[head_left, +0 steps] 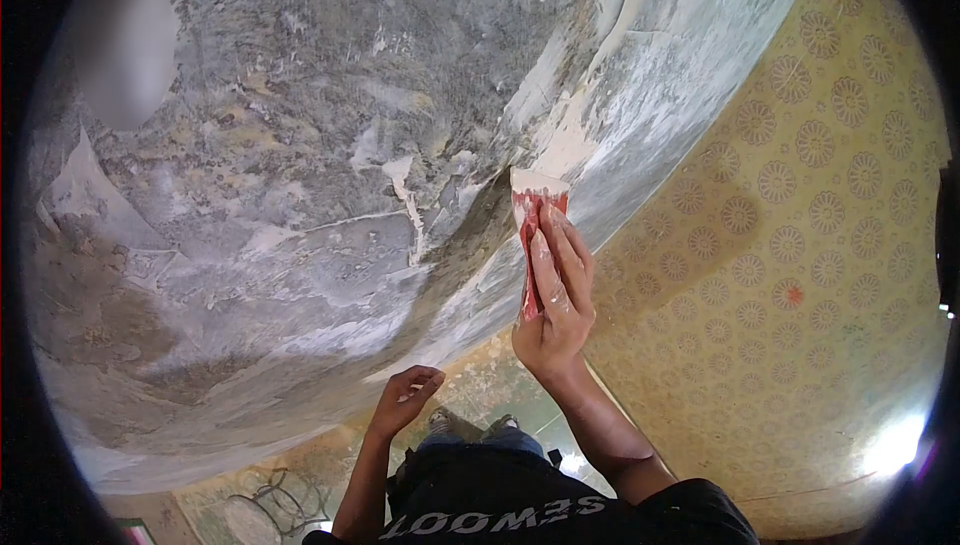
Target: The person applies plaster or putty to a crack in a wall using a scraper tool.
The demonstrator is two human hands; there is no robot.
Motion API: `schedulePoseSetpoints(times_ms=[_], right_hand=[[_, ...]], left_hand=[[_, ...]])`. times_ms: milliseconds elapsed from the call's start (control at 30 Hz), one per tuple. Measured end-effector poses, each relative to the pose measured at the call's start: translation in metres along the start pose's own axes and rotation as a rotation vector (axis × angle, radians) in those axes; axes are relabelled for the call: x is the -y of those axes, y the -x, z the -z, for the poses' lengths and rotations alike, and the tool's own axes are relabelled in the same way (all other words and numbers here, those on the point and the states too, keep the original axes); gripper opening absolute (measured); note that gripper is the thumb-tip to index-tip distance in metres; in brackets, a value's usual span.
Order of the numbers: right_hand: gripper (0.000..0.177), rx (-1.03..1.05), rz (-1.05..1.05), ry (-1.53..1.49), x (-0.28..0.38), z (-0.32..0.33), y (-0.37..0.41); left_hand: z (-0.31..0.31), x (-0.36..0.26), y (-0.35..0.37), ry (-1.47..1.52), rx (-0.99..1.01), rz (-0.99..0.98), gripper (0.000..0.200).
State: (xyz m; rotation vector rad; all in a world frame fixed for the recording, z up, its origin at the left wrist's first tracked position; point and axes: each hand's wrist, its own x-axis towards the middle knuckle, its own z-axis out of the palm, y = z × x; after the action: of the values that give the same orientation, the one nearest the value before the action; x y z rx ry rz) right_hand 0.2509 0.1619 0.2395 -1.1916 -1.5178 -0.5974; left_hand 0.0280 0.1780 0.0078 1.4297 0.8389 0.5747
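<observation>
My right hand (560, 315) is wrapped round a red putty knife (532, 230), its fingers stretched along the tool. White paste coats the wide end of the blade, which is at the rough grey plastered wall (330, 145). Specks of white show on the fingers. Lower and to the left, my left hand (408, 397) is held near the bottom of the wall with curled fingers and a gap between thumb and fingers; nothing shows in it.
Yellow wallpaper with round flower patterns (780, 245) covers the wall at the right. Below are my shoes on a stained floor (500, 385). A dark coiled cable (275, 500) lies at the lower left. Bright light shines at the lower right.
</observation>
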Motion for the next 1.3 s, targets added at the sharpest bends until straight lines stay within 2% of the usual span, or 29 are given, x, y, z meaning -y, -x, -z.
schedulePoseSetpoints(times_ms=[300,433,500,667,733,1300], right_hand=[[0.034,-0.007,0.081,0.103,-0.009,-0.008,0.016],[0.040,-0.033,0.073,0.050,-0.011,-0.013,0.024],[0.028,-0.022,0.075,0.127,-0.010,-0.014,0.026],[0.028,-0.004,0.049,0.142,-0.010,-0.016,0.034],[0.028,0.002,0.037,0.124,-0.011,-0.018,0.037],[0.027,0.079,0.038,0.051,-0.015,-0.016,0.062]], left_hand=[[0.003,-0.001,0.005,0.020,-0.005,0.020,0.034],[0.004,-0.002,0.005,0.039,-0.001,0.023,0.033],[0.004,-0.006,0.007,0.031,-0.005,0.030,0.032],[0.005,0.009,0.005,0.068,0.000,0.015,0.032],[0.005,0.002,0.005,0.001,0.005,0.065,0.023],[0.005,-0.007,0.010,-0.030,0.016,0.049,0.024]])
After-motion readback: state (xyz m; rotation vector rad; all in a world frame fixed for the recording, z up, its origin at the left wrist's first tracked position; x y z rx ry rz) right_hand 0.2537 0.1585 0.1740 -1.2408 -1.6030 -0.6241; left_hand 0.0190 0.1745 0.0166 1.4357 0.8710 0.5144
